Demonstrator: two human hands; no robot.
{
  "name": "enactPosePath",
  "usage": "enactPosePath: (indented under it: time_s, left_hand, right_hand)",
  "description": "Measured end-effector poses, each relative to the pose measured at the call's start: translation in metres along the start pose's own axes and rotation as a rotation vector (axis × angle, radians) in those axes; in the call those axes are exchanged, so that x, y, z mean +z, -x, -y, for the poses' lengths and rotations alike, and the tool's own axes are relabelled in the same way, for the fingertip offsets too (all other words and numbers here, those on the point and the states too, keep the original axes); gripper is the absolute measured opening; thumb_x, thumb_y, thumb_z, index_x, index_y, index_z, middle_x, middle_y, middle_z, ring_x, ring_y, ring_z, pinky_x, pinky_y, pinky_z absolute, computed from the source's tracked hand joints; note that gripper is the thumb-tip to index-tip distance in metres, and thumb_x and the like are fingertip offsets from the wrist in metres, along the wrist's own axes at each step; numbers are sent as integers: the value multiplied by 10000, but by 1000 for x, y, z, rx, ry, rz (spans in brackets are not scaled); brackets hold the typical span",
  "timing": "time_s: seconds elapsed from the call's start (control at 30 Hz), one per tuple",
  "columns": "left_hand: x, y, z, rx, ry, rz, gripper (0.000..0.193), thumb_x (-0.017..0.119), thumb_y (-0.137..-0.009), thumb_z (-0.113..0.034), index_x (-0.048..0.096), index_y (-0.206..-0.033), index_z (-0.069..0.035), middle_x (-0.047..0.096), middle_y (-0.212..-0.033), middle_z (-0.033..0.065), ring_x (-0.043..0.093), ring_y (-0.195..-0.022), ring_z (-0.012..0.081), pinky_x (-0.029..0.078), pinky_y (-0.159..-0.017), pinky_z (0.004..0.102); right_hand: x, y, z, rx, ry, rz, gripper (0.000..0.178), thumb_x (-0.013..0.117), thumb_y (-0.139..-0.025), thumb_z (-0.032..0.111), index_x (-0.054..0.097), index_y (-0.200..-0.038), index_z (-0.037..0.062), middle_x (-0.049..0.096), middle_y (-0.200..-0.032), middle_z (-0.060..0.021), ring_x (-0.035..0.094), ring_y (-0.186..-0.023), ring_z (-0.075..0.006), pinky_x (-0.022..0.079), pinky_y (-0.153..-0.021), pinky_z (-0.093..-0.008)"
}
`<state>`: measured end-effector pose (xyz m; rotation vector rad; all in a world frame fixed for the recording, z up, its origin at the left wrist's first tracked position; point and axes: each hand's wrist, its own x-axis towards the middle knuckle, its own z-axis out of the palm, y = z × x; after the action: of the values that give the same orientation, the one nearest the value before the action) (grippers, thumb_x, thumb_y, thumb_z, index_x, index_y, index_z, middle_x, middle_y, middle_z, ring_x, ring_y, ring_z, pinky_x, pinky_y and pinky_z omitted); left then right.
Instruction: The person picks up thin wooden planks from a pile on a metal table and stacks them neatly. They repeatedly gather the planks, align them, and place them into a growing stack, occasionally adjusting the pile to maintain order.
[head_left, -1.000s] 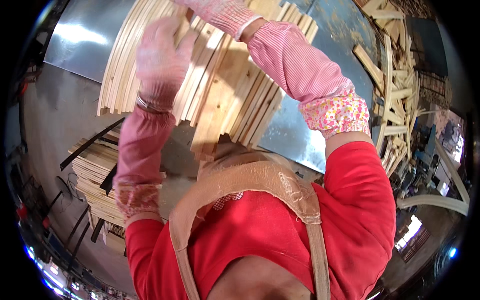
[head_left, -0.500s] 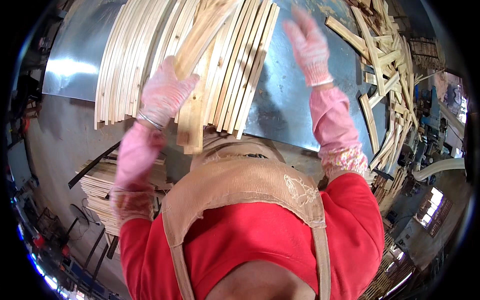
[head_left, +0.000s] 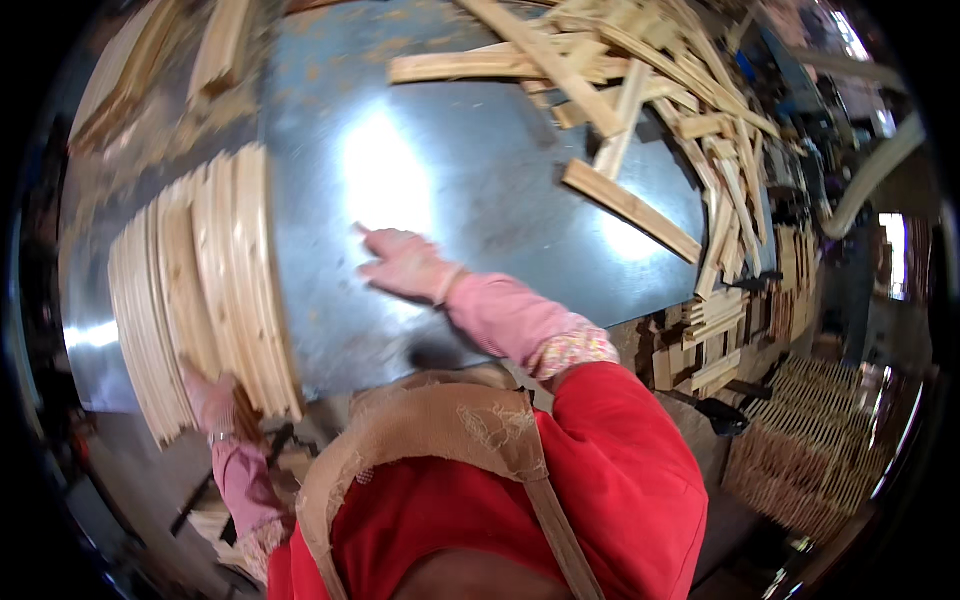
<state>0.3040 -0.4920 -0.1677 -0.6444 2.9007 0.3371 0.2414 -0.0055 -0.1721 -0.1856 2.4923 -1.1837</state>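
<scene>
A row of pale wooden strips [head_left: 245, 240] lies side by side on the left of the metal-topped table [head_left: 480, 190]. Among them is a wider wooden board [head_left: 188, 270], its near end sticking out toward me. My left hand [head_left: 212, 402], in a pinkish-white knit glove, is closed at that near end of the board; part of its grip is hidden. Gloved the same way, my right hand [head_left: 408, 265] reaches over the bare metal right of the row, slightly blurred. Its fingers are apart and hold nothing.
A loose pile of wooden offcuts [head_left: 625, 110] covers the table's far right, with one short piece [head_left: 632, 212] lying nearer. More bundled strips [head_left: 222, 45] lie at the far left. Stacked slatted wood [head_left: 800, 440] stands on the floor to the right.
My view has swung right. The board my left hand held slanted over the row now lies in line with the strips. My right hand has come in toward the row.
</scene>
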Motion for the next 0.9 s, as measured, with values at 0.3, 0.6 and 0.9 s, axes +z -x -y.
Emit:
enactPosePath:
  time_s: [0.3, 0.6, 0.9]
  left_hand:
    - [36, 85, -317, 337, 157, -20, 594, 753, -956, -232, 572, -1467, 11, 626, -1431, 241, 612, -1324, 374, 496, -1127, 434]
    - [223, 210, -498, 106, 1388, 1278, 728, 730, -990, -414, 513, -1503, 54, 677, -1371, 178, 639, -1257, 292, 483, -1127, 424]
    - [161, 96, -552, -62, 1008, 768, 655, 398, -1089, -617, 648, -1387, -90, 664, -787, 56, 645, -697, 176, 558, -648, 344]
  right_hand:
    - [-267, 201, -320, 557, 807, -296, 562, 747, -800, 233, 622, -1326, 81, 688, -1198, -257, 657, -1153, -467, 537, -1004, -527]
    - [-286, 16, -200, -72, 212, -292, 543, 656, -947, 524, 642, -1281, 95, 733, -1150, -214, 694, -1094, -421, 530, -967, -523]
    - [-318, -35, -267, 107, 394, -642, 400, 661, -919, 136, 619, -1309, 59, 588, -1385, -249, 613, -1178, -453, 536, -968, -492]
